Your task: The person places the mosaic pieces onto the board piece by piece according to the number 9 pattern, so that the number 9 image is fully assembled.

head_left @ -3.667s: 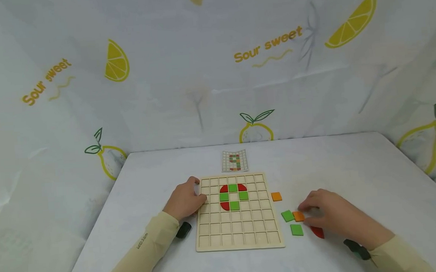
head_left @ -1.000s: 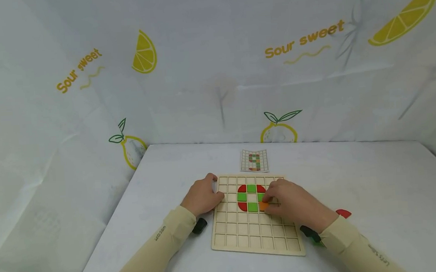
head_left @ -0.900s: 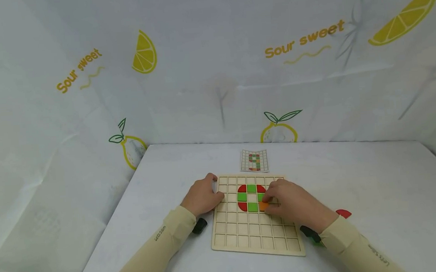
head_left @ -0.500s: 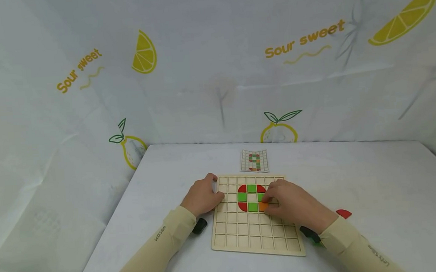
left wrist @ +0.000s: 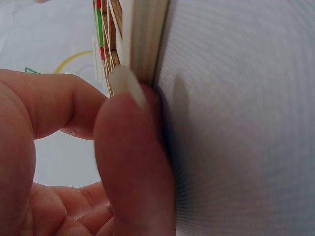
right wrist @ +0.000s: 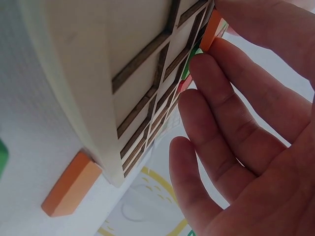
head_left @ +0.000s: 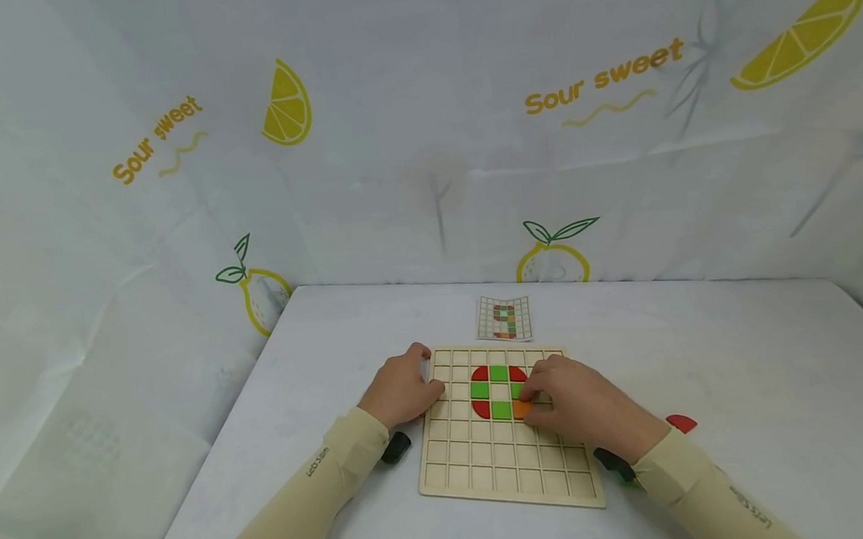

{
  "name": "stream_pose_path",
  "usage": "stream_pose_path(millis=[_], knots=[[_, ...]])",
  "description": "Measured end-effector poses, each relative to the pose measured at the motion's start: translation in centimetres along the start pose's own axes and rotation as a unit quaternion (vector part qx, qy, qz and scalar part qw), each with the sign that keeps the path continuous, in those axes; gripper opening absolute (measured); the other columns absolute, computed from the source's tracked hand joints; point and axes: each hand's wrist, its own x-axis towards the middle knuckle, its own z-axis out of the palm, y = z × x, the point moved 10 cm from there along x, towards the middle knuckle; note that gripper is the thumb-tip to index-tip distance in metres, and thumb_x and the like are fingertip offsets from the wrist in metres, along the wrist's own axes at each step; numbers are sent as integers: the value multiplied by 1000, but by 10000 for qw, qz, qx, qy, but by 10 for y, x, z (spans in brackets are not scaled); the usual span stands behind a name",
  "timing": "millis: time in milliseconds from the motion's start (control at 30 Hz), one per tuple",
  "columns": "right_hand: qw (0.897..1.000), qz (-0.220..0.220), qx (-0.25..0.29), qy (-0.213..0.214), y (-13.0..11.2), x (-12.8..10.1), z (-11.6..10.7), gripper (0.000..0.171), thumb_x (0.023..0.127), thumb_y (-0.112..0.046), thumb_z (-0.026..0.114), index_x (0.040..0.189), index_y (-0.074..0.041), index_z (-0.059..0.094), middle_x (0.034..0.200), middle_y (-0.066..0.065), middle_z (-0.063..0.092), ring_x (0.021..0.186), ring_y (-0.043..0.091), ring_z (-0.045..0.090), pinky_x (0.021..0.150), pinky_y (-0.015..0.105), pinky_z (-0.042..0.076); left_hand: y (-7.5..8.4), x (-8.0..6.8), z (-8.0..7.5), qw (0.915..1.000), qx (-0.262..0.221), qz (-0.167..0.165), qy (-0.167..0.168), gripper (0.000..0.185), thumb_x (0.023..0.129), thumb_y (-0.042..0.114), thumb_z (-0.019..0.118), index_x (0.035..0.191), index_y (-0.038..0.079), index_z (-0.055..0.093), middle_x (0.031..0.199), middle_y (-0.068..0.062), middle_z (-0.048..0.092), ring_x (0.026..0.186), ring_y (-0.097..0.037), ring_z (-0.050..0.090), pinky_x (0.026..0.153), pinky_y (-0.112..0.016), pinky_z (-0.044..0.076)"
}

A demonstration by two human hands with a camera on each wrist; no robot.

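A pale wooden grid board (head_left: 474, 475) lies flat before me. My left hand (head_left: 400, 391) holds its left edge; in the left wrist view the thumb (left wrist: 135, 167) presses against that edge, a bent finger behind it. Between thumb and index finger, my right hand (head_left: 591, 400) pinches an orange square tile (head_left: 522, 410) at the lower right corner of the tile ring. Green squares (head_left: 500, 410) and red quarter-rounds (head_left: 480, 409) form the rest of this ring, partly covered by the fingers. The other right fingers (right wrist: 197, 110) lie loosely bent above the board.
A small pattern card (head_left: 504, 319) lies behind the board. To the right are a red quarter-round (head_left: 681, 423) and a green tile (head_left: 627, 481) partly hidden under the right wrist. The right wrist view shows a loose orange tile (right wrist: 71, 184) beside the board's edge.
Since the oldest frame, my right hand has moved left from the loose tiles onto the board with an orange tile, and the head view has shifted. During the last second hardly anything moves.
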Motion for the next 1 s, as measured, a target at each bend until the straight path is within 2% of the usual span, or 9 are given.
stream_pose_path(millis=[233, 467, 700, 900, 1000], knots=[[9999, 109, 15, -45, 2, 0, 1, 11, 87, -23, 89, 97, -21, 84, 93, -14, 68, 92, 9, 58, 86, 35, 56, -1, 1, 1, 10000, -16, -10, -16, 56, 96, 22, 66, 148, 3, 54, 65, -1, 63, 52, -14, 56, 53, -29, 45], [9999, -115, 17, 42, 0, -1, -1, 12, 86, -24, 91, 96, -22, 84, 91, -14, 67, 90, 8, 58, 85, 34, 55, -2, 1, 2, 9999, -121, -67, -70, 56, 96, 21, 65, 148, 3, 53, 65, -2, 65, 50, -14, 57, 53, -29, 46], [9998, -140, 15, 103, 0, -2, -2, 14, 85, -26, 93, 95, -23, 83, 92, -14, 67, 91, 7, 58, 84, 33, 55, -1, 1, 2, 9999, -108, -35, -70, 56, 97, 21, 65, 148, 3, 53, 66, -2, 65, 51, -14, 57, 53, -29, 46], [9998, 137, 132, -7, 6, -2, -7, 15, 87, -29, 91, 98, -22, 84, 94, -14, 68, 92, 8, 58, 84, 32, 55, 0, 0, 0, 10000, -58, 2, -23, 57, 97, 22, 66, 148, 2, 53, 67, -2, 65, 53, -14, 56, 53, -29, 44], [9993, 312, 197, -35, 12, -5, -12, 16, 88, -28, 90, 101, -21, 85, 98, -12, 71, 98, 10, 61, 89, 37, 57, 0, -1, 0, 10000, -37, -20, -27, 57, 97, 22, 66, 148, 2, 53, 68, -2, 63, 55, -14, 55, 54, -29, 44]])
